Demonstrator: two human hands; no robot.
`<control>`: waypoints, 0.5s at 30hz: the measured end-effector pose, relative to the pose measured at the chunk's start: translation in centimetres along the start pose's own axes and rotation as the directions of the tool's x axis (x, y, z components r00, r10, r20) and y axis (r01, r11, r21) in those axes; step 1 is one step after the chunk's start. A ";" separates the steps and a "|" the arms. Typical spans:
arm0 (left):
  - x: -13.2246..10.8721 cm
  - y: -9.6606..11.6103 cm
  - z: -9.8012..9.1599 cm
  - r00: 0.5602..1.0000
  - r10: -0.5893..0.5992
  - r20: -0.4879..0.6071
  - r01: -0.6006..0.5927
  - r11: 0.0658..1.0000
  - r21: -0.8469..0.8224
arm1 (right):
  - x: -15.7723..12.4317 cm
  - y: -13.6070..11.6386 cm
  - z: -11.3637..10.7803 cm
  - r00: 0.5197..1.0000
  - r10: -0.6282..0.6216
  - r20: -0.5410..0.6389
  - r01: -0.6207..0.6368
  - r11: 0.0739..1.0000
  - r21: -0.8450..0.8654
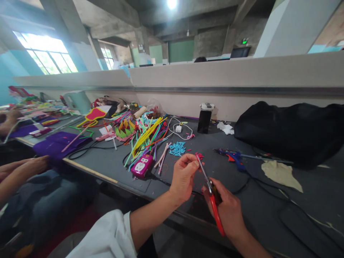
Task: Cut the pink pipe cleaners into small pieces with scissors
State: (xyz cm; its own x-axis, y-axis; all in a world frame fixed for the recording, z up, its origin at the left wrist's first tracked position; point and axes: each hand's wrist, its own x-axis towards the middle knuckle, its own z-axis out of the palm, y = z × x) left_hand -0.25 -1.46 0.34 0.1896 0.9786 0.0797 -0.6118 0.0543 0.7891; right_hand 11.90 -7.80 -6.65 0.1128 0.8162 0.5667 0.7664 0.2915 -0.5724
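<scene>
The right hand (228, 211) is closed round the scissors (214, 206), whose blades run up and left from it to the red scrap (199, 155), pinched in the left hand's (184, 176) fingertips.

**Materials and Surface Finish**

Scissors (207, 179): bare metal blades, smooth with a dull sheen. The handles are glossy red plastic.

Desk (113, 161): dark grey top, matt and even. The front edge is a pale, wood-coloured strip.

Power strip (141, 166): glossy pink plastic housing.

Pipe cleaners (146, 138): fuzzy matt pile in mixed colours.

Glue gun (232, 156): smooth blue plastic body.

Bag (290, 132): black cloth, matt and creased.

Sheet (57, 143): purple felt, soft and matt.

Tissue (226, 128): white paper, crumpled.

Sleeve (107, 236): white woven cloth, matt.
</scene>
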 end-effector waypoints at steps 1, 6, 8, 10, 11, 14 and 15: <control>0.0 0.0 0.0 1.000 0.003 0.001 -0.003 1.000 0.001 | 0.1 -0.1 -0.1 1.000 0.004 0.004 -0.004 1.000 0.009; 0.0 0.1 0.0 1.000 -0.005 0.014 0.005 1.000 -0.013 | 0.1 -0.3 -0.1 1.000 -0.007 0.014 0.006 1.000 0.011; 0.0 0.1 0.0 1.000 -0.012 0.015 0.012 1.000 -0.026 | 0.0 -0.1 0.0 1.000 -0.014 0.016 0.014 1.000 0.016; 0.0 0.1 -0.1 1.000 -0.014 0.016 0.014 0.999 -0.031 | -0.1 0.0 0.1 1.000 -0.025 0.010 0.024 0.999 0.023; 0.0 0.1 -0.1 1.000 -0.015 0.018 0.015 0.999 -0.029 | -0.1 0.0 0.1 1.000 -0.031 0.003 0.031 0.999 0.026; 0.1 0.1 -0.2 0.999 -0.019 0.030 0.019 1.000 -0.020 | 0.0 0.0 0.0 0.999 -0.030 0.013 0.029 0.999 0.027; 0.2 0.1 -0.3 0.999 -0.020 0.033 0.021 1.000 -0.020 | 0.0 0.0 -0.1 0.999 -0.026 0.020 0.025 0.999 0.028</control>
State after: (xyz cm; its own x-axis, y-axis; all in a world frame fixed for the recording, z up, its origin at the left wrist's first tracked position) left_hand -0.50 -1.25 0.27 0.2270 0.9703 0.0836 -0.6231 0.0787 0.7782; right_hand 11.94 -7.79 -6.60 0.0804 0.8182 0.5692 0.7511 0.3257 -0.5742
